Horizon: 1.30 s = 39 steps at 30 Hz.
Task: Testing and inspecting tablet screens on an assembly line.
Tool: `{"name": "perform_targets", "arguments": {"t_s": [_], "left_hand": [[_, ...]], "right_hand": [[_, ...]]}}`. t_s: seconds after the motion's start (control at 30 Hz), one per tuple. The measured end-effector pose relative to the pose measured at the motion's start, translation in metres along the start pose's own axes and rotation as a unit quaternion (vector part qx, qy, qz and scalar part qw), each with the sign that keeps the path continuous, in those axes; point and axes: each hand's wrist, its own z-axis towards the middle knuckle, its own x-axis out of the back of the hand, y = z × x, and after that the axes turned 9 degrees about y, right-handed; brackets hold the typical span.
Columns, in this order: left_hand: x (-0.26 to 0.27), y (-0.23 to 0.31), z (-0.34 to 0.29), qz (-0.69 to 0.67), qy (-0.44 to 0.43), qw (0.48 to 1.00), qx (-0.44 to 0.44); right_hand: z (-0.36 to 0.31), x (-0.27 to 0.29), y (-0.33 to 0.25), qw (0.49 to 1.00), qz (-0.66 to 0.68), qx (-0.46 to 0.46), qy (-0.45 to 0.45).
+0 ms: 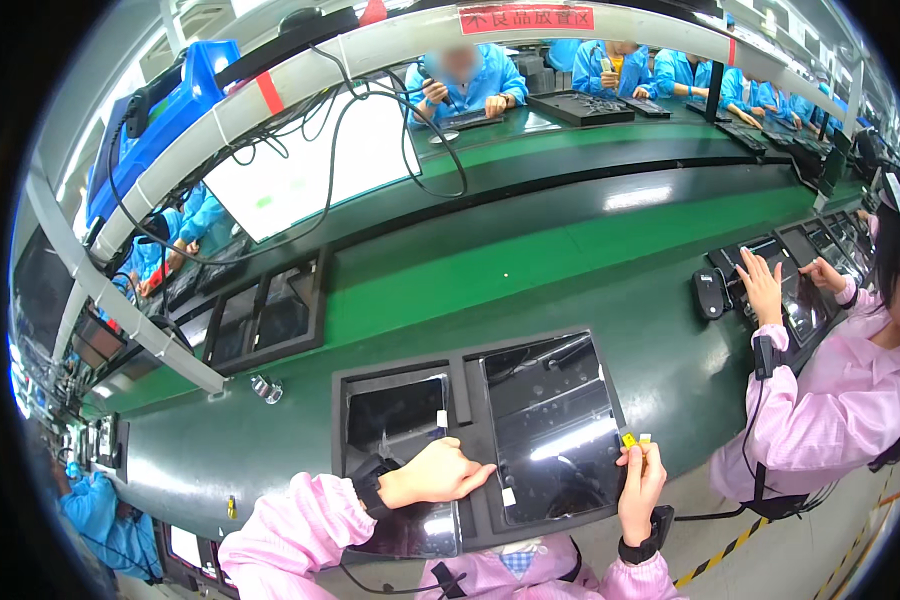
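A black foam tray point(477, 440) lies in front of me with two glossy dark flat screen panels in its compartments. The right panel point(550, 400) carries a small white tab at its lower left. My left hand point(435, 472) lies over the left panel point(398, 405), its fingers mostly curled and one finger reaching to the tray's divider; I see nothing in it. Beside the right panel's lower right edge, my right hand point(642, 490) pinches a small yellow tab point(629, 440). A whitish piece shows next to that tab.
A co-worker in pink point(820, 410) handles panels at the right, near a black device point(708, 294). Another panel tray point(270, 310) sits at the far left, with a small clear object point(266, 389) nearer. A white frame bar point(160, 345) slants down at the left; cables point(335, 150) hang above.
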Motion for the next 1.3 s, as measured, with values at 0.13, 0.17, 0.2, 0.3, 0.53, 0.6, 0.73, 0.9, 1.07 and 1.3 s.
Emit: {"name": "perform_targets", "arguments": {"t_s": [0.13,0.17,0.2,0.3,0.53,0.6,0.73,0.9,1.07,1.3], "left_hand": [[0.005,0.023,-0.007,0.022,0.065,0.995,0.079],[0.010,0.032,-0.007,0.046,0.110,0.988,0.094],[0.012,0.044,-0.003,0.057,0.170,0.978,0.107],[0.026,0.083,-0.005,-0.063,0.063,0.946,0.313],[-0.012,0.104,-0.001,-0.343,-0.136,0.810,0.457],[-0.016,0.108,-0.002,-0.361,-0.110,0.785,0.491],[-0.023,0.108,-0.003,-0.413,-0.043,0.734,0.538],[-0.018,0.091,-0.010,-0.667,0.133,0.417,0.602],[-0.019,0.097,-0.012,-0.689,0.142,0.385,0.598],[-0.011,0.106,-0.024,-0.700,0.136,0.371,0.595]], "right_hand": [[-0.001,0.000,0.000,1.000,-0.005,0.008,-0.016],[0.000,0.000,-0.001,1.000,-0.007,0.009,-0.017],[0.000,0.002,-0.001,1.000,-0.010,0.008,-0.018],[0.000,0.002,-0.004,0.999,-0.002,0.016,-0.042],[0.003,0.007,-0.009,0.996,-0.002,0.019,-0.085],[0.003,0.007,-0.009,0.996,-0.006,0.016,-0.093],[0.002,0.008,-0.007,0.994,-0.002,0.012,-0.105],[0.005,0.009,-0.010,0.994,0.028,-0.021,-0.099],[0.014,0.018,-0.012,0.984,0.069,-0.090,-0.139],[0.011,0.026,-0.005,0.956,0.168,-0.158,-0.180]]}}
